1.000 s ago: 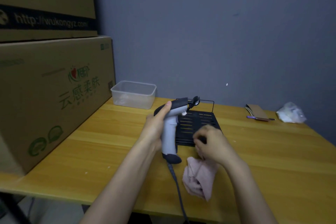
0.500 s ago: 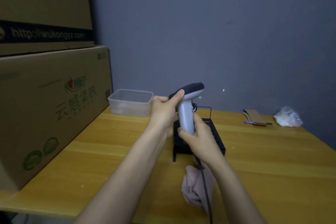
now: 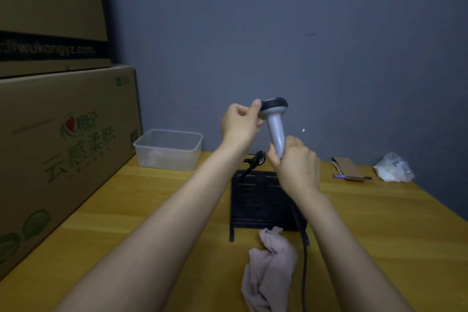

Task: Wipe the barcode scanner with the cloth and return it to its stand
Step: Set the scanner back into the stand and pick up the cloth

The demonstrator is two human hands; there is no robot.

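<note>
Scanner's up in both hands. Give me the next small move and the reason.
Probably lower the scanner toward the stand's clip. Left hand pinches its head, right hand grips its handle, directly above the stand; the cloth lies dropped on the table.

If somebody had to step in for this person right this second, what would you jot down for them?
Left hand: pinching the dark head of the barcode scanner.
Right hand: wrapped around the lower end of the scanner's grey handle. The scanner is held in the air above the black stand, its cable hanging down.
Cloth: crumpled on the wooden table in front of the stand, in neither hand.
Done: whether the scanner has been wiped cannot be told from the picture.
Left: wipe if needed, then set the scanner in its stand.
</note>
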